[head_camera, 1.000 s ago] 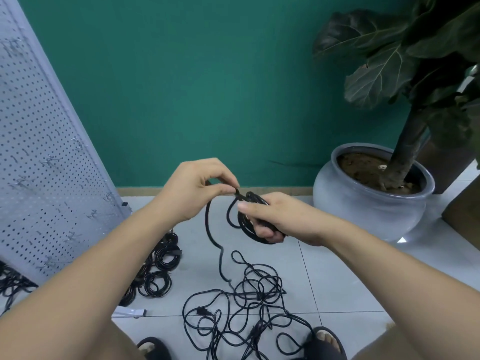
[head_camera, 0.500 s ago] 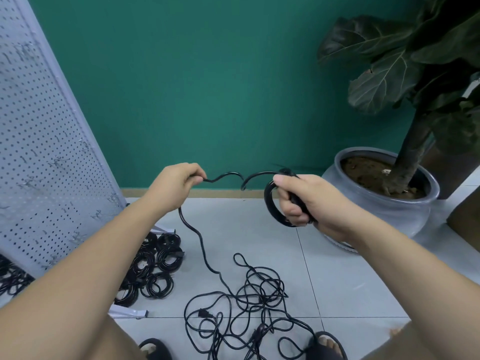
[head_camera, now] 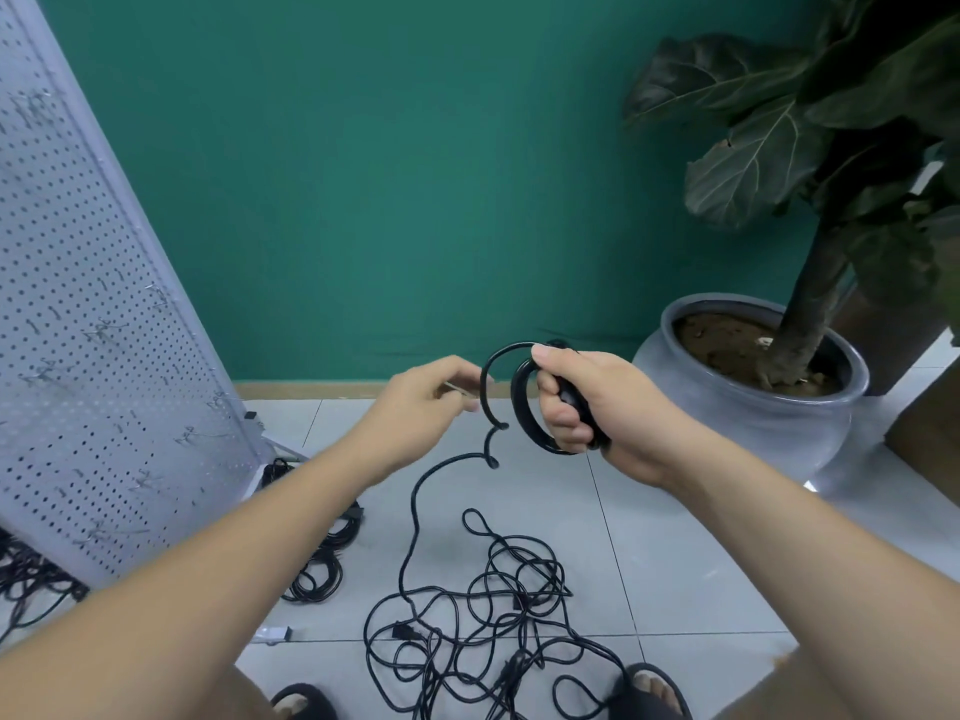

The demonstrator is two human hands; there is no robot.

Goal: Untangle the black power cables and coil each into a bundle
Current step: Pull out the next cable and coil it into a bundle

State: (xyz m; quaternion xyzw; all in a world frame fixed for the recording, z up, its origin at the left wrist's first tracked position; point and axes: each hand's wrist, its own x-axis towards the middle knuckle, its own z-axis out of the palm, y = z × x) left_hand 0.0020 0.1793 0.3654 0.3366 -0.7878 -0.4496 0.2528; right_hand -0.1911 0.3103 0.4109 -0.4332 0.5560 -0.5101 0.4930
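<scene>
Soft, even light fills the room, with faint shadows on the floor tiles (head_camera: pixel 675 563) and 1 bright glint beside the grey pot (head_camera: pixel 753 433). The left hand (head_camera: pixel 415 407) is smeared by motion, and the pegboard (head_camera: pixel 78 304) bows at the wide-angle edge.

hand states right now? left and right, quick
left hand: fingers curled beside the loose cable strand, blurred; grip cannot be told.
right hand: closed, holding the cable coil.
</scene>
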